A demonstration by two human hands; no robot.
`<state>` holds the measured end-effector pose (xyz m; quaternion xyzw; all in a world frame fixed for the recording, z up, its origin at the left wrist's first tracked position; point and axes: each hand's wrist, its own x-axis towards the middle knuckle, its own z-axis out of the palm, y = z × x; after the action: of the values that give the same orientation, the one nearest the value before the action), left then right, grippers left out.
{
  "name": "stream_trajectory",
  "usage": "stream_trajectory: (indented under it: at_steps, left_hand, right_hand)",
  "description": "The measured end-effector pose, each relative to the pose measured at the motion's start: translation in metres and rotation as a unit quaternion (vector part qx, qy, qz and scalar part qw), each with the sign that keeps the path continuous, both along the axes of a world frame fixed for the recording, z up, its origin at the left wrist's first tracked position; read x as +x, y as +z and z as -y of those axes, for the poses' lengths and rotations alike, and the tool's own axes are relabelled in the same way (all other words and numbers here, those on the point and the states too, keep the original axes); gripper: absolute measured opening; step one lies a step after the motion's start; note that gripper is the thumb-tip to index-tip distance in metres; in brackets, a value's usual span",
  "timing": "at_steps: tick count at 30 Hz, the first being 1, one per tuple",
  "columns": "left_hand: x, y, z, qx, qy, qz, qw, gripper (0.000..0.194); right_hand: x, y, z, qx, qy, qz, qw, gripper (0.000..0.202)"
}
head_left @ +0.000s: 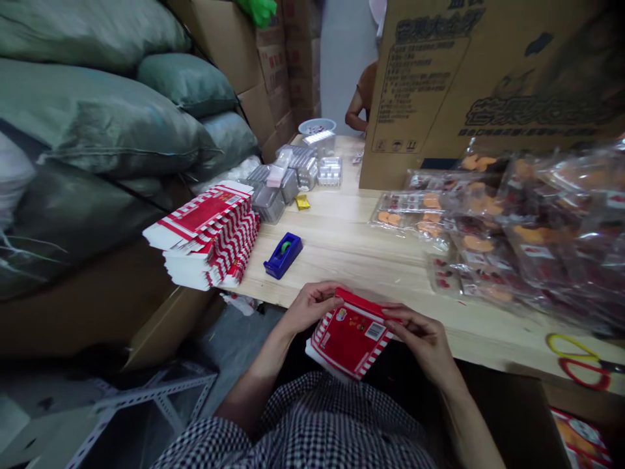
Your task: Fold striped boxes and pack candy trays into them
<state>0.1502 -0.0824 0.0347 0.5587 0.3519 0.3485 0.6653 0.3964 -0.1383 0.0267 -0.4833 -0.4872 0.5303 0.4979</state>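
Note:
A red box (pixel 352 339) with white-striped edges and a barcode is held between my two hands at the table's front edge. My left hand (pixel 312 307) pinches its upper left corner, thumb on the printed face. At the upper right corner, my right hand (pixel 422 335) grips the box in the same way. The box's lower end, near my checked shirt, shows white flaps at the left. A blue tape dispenser (pixel 284 255) stands on the table beyond my left hand. Left of it is a stack of flattened red-and-white boxes (pixel 205 228).
Plastic-wrapped packs (pixel 488 228) are heaped at the right, with scissors (pixel 581 361) at the front edge. Clear plastic trays (pixel 293 172) and a yellow packet (pixel 303 202) lie farther back. A large carton (pixel 415 85) partly hides another person (pixel 361 101). Sacks (pixel 97 117) are piled left.

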Motion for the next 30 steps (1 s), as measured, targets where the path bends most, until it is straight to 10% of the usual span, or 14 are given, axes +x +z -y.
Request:
stream_trajectory:
  at_steps: [4, 9, 20, 30]
  left_hand:
    - [-0.016, -0.014, -0.008, 0.161, 0.150, -0.163, 0.962, 0.046]
    - [-0.089, -0.040, -0.041, 0.224, 0.452, -0.357, 0.786, 0.059]
    - [-0.143, -0.053, -0.089, -0.013, 0.382, -0.245, 0.891, 0.030]
    - [-0.139, -0.064, -0.063, -0.030, 0.447, -0.085, 0.890, 0.042]
  right_hand:
    - [0.001, -0.006, 0.000, 0.012, -0.064, 0.023, 0.998, 0.021]
    - [0.020, -0.027, -0.001, -0.008, -0.093, 0.047, 0.994, 0.024]
    - [0.003, -0.033, 0.002, -0.046, -0.057, 0.005, 0.997, 0.022]
    - [-0.003, -0.017, 0.008, 0.007, -0.070, 0.028, 0.997, 0.019]
